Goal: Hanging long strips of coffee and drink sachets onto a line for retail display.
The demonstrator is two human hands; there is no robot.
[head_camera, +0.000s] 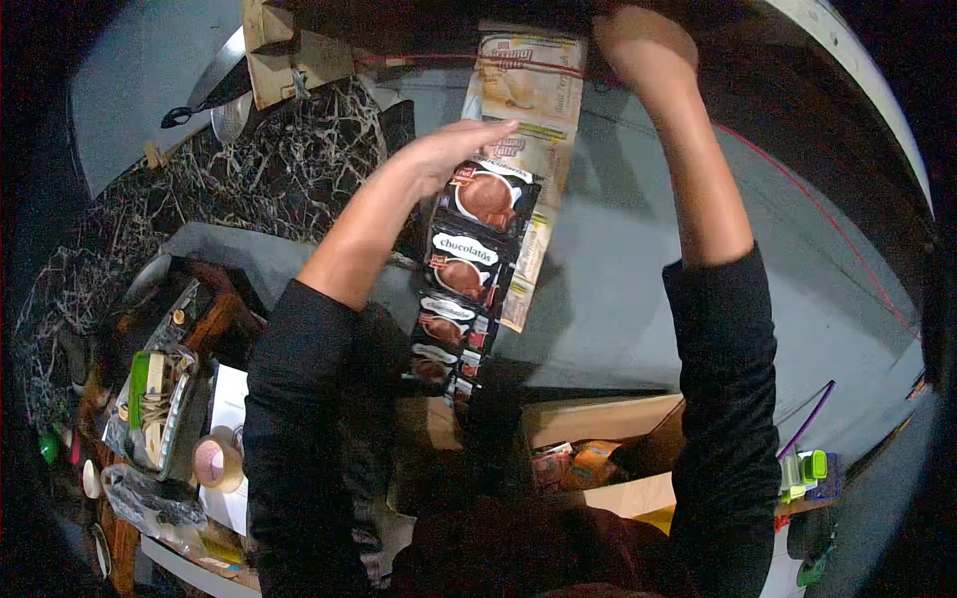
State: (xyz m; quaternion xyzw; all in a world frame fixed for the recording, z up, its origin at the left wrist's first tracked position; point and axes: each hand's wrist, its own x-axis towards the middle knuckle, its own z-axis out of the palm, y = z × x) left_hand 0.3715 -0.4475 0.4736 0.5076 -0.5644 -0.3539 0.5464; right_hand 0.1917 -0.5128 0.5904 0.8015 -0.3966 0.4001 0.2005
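Observation:
A strip of black chocolate drink sachets (461, 276) hangs in front of a strip of cream-coloured latte sachets (532, 78). At the top of the black strip is my left hand (467, 146), its fingers stretched across the sachets; whether it pinches them is hidden. My right hand (647, 45) is raised at the upper right of the latte strip, close to a red string (815, 205). It is blurred, and its fingers are lost in the dark.
Below stands an open cardboard box (628, 415) with orange packets (594, 463). At lower left are a roll of tape (217, 462), a plastic basket (173, 418) and a clear plastic bag (153, 497). A ladle (230, 119) hangs at upper left, and green-lidded containers (813, 466) stand at right.

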